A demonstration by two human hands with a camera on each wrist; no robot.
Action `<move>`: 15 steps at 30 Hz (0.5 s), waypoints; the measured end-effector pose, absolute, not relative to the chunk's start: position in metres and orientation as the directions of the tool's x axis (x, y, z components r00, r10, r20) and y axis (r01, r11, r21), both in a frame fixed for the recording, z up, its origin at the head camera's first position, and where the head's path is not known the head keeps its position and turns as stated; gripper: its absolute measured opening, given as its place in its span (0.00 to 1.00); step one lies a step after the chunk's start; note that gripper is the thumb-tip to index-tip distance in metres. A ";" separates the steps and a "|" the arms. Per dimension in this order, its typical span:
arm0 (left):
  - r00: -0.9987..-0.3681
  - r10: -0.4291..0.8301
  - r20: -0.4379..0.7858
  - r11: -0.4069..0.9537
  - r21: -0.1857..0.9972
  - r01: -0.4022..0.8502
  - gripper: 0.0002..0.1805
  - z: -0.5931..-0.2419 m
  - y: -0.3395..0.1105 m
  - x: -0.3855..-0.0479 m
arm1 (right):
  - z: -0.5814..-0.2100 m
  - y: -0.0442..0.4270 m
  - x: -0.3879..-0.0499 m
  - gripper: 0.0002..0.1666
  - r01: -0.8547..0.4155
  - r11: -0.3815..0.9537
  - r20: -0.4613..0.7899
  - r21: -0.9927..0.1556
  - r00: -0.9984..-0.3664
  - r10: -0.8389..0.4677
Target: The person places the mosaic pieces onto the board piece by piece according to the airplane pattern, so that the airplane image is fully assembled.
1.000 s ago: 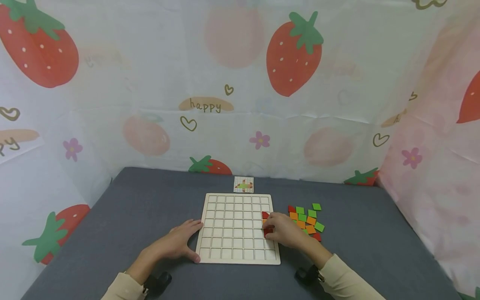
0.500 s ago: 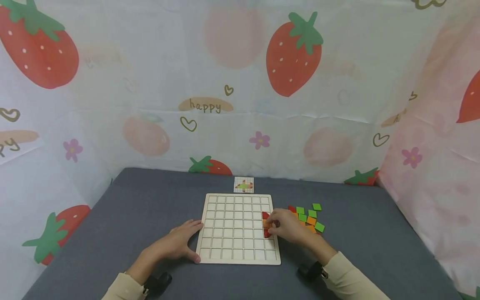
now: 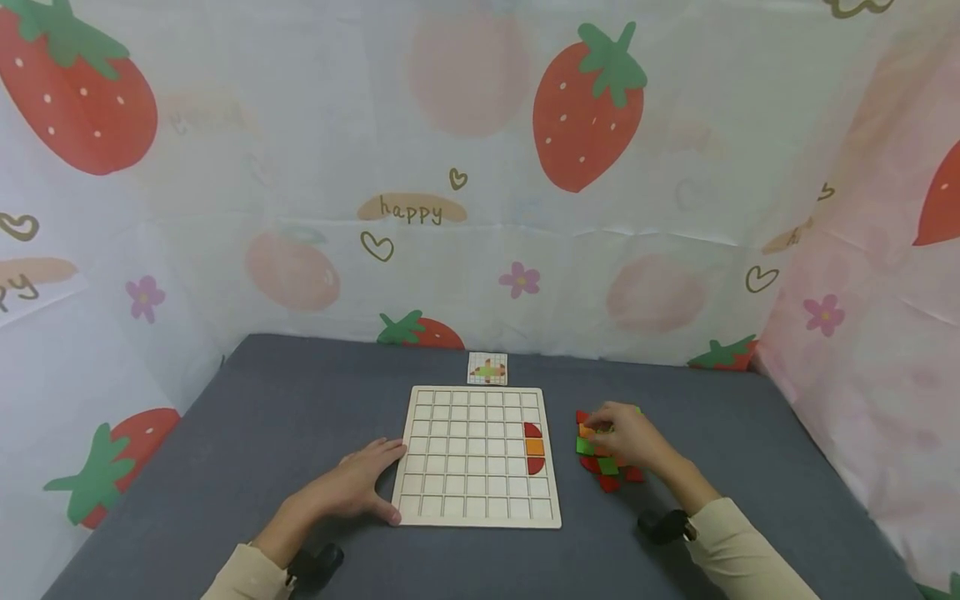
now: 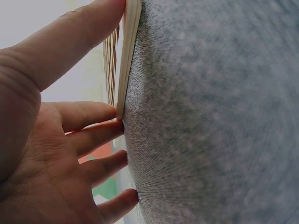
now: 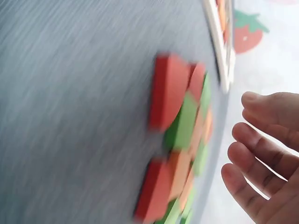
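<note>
My left hand (image 3: 358, 482) lies at the left edge of a pale wooden grid board (image 3: 465, 463), its fairly straight fingers (image 4: 93, 135) and thumb touching the rim. In the board's right-hand column sit a red rounded-corner tile (image 3: 532, 431), an orange square tile (image 3: 534, 447) and a second red tile (image 3: 535, 466), stacked one below another. Over a heap of loose tiles right of the board hovers my right hand (image 3: 628, 433). Its loosely bent fingers show nothing between them in the right wrist view, where a red tile (image 5: 166, 93) and a green tile (image 5: 182, 123) appear, blurred.
A small pattern card (image 3: 487, 369) lies just behind the board. The grey tablecloth (image 3: 322, 392) covers the table, and a strawberry-printed curtain (image 3: 315, 150) hangs around its back and sides. Several red, green and orange tiles are partly hidden under the right hand.
My right hand has left the board's right column and moved right over the loose tiles. The orange tile, partly covered before, now shows fully between the two red ones. My left hand stays put.
</note>
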State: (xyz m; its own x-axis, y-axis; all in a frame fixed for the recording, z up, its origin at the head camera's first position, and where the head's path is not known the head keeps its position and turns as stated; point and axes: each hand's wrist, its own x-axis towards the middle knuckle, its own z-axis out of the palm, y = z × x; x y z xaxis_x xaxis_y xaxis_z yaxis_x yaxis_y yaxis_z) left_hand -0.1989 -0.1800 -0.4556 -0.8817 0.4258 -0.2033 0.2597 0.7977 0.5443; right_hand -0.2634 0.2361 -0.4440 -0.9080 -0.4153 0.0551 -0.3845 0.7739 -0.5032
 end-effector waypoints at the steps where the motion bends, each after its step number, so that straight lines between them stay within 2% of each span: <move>1: -0.881 0.427 -0.202 0.797 0.544 0.262 0.53 -0.455 -0.180 -0.199 | -0.445 0.241 -0.264 0.11 -0.386 0.780 0.058 -0.494 -0.909 -0.413; 15: -0.881 0.429 -0.197 0.795 0.545 0.265 0.53 -0.456 -0.181 -0.199 | -0.452 0.270 -0.264 0.09 -0.337 0.834 0.009 -0.438 -0.929 -0.370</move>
